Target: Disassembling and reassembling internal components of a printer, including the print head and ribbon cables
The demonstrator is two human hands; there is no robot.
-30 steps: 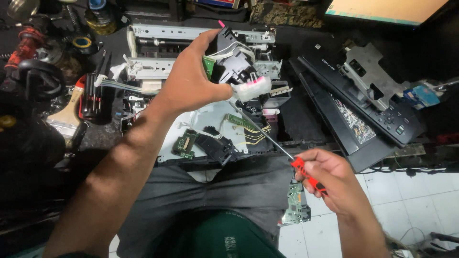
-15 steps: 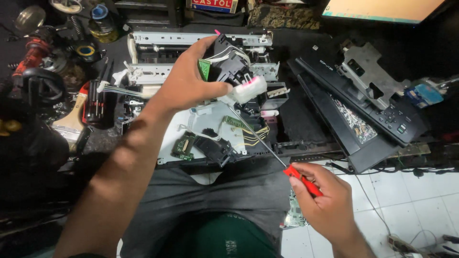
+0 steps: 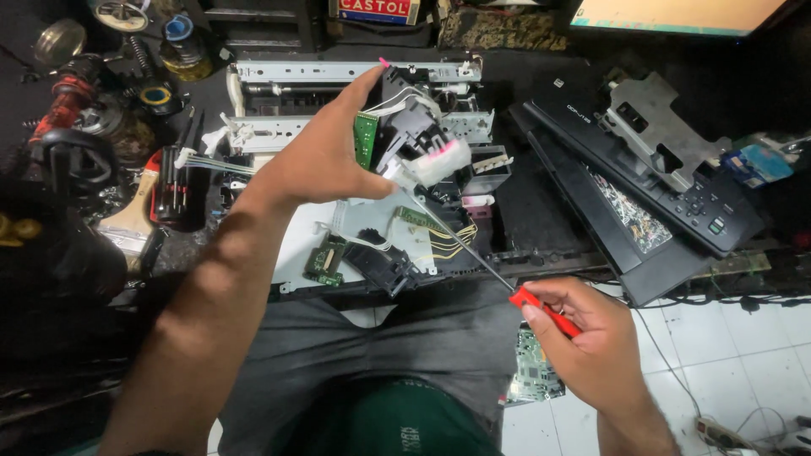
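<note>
Left hand fingers clamp the printer carriage — right hand fingers grip the screwdriver.

Far centre, top edge: small rectangular box, red face with a white band, standing upright. Far right, top edge: flat screen, lit pale orange, thin teal strip along its lower border, dark frame. Right side: small blue packet, crumpled, just beyond the black panel.

The left hand holds a black printer carriage up above the opened printer chassis. The right hand grips a red-handled screwdriver, its tip touching the carriage's underside. A black scanner lid lies right.
</note>
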